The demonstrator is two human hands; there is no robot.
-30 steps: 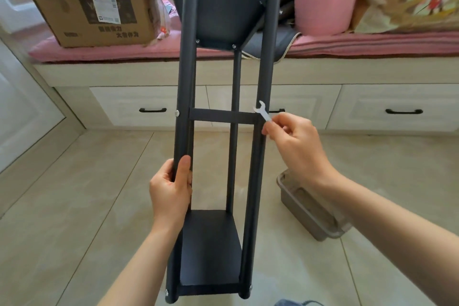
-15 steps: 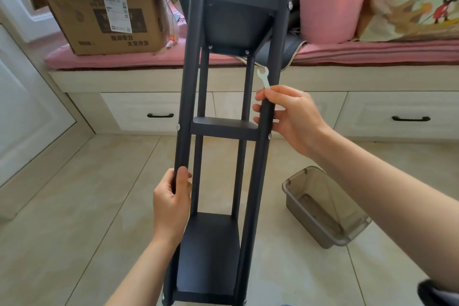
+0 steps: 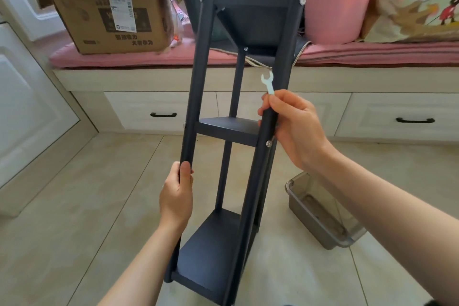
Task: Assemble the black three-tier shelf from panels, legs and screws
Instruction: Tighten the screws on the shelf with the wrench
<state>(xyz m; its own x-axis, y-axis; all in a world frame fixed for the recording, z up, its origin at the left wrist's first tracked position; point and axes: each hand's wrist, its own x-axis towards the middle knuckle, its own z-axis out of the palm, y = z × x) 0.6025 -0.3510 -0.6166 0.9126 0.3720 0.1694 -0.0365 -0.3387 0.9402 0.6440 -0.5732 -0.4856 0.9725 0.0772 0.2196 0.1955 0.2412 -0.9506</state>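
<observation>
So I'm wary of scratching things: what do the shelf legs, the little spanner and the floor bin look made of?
Round black shelf legs: matte, probably painted metal tube. Small flat pale spanner: thin stamped metal, likely. Translucent grey bin: see-through plastic.

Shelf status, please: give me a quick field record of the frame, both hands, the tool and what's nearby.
shelf: black three-tier shelf, tilted, all three panels between legs
left hand: left hand grips front left leg
right hand: right hand grips front right leg, also holds small spanner
screw: one visible below right hand
floor: grey plastic bin at right
bench: cardboard box, pink bucket
</observation>
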